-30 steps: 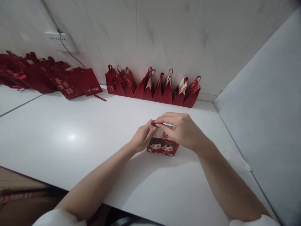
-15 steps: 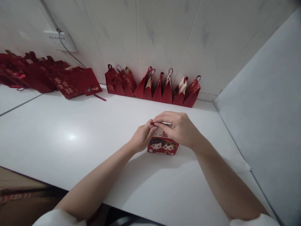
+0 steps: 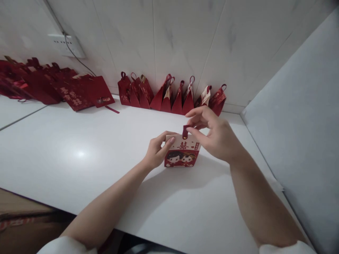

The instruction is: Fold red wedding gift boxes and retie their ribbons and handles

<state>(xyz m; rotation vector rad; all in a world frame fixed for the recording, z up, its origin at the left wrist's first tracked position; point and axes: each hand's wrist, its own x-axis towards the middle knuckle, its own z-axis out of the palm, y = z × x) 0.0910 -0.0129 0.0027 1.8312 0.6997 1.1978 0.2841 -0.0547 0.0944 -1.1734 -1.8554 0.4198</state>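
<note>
A small red and cream box (image 3: 181, 157) with two cartoon faces stands on the white table. My left hand (image 3: 159, 150) grips its upper left edge, with the thumb on the front and the fingers behind. A dark red strap loop (image 3: 185, 132) with a small gold stud rises from the middle of the box's top. Thumb and fingers of my right hand (image 3: 212, 132) pinch this loop; part of those fingers is hidden behind it.
Several red boxes with loops (image 3: 161, 98) line the wall at the back. More red packets (image 3: 76, 91) are heaped at the back left, below a wall socket (image 3: 67, 46). A pale panel (image 3: 299, 106) borders the table's right side.
My right hand has moved from the box's top left corner to the loop, which now stands upright in view. My left hand has shifted slightly, and the cream top is more exposed.
</note>
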